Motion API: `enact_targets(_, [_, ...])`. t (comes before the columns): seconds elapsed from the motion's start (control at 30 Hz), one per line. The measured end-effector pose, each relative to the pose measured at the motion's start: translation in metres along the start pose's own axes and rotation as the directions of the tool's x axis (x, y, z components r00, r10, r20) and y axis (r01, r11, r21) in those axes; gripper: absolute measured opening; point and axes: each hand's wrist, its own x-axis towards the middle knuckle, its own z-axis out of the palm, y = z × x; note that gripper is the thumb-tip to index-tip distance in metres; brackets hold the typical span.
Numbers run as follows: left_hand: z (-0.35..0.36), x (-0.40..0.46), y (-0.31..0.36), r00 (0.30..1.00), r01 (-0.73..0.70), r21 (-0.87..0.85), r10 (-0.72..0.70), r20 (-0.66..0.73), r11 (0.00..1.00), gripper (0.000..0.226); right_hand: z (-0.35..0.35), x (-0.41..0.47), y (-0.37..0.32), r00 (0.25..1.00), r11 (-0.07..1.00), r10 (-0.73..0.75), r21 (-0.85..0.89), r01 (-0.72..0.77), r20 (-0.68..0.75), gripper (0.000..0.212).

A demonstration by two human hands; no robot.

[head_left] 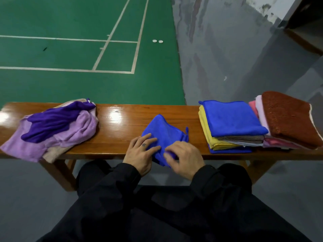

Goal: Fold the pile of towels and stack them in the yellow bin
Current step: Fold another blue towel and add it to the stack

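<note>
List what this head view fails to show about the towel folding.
- Yellow bin: nowhere in the head view.
- Blue towel: its near edge is covered by the left hand and right hand.
- Right fingertips: blurred, so the grip is unclear.
- Folded stack: lower towels are hidden by those above, so no count.
- Unfolded pile: overlapping, so no count.
- Brown towel: cut by the right edge.
</note>
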Motion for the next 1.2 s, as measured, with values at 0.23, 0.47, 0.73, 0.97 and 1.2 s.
enact_targets(0.23, [0.0,-0.007,0.004,1.0,-0.007,0.02,0.007,-0.001,1.0,0.048,-0.005,0.052,0.045,0.805,0.823,0.568,-0.11,-0.557,0.174,0.045])
enact_targets(0.47, [0.005,-0.002,0.019,0.979,-0.149,-0.005,0.147,-0.138,0.989,0.024,-0.006,0.052,0.039,0.853,0.852,0.52,-0.107,-0.513,0.048,0.02])
enact_targets(0.73, [-0.009,-0.004,0.028,0.961,-0.098,-0.073,0.075,-0.267,0.993,0.028,-0.021,0.053,0.019,0.848,0.847,0.528,-0.048,-0.529,-0.043,0.01])
enact_targets(0.97, [-0.01,-0.008,0.041,0.962,-0.211,-0.096,0.189,-0.195,0.973,0.018,-0.019,0.023,0.019,0.811,0.813,0.58,-0.012,-0.582,-0.078,0.008])
enact_targets(1.2, [-0.009,-0.011,0.042,0.989,-0.099,-0.103,0.109,0.098,0.99,0.039,-0.008,0.015,0.029,0.79,0.788,0.612,-0.056,-0.613,-0.043,0.034])
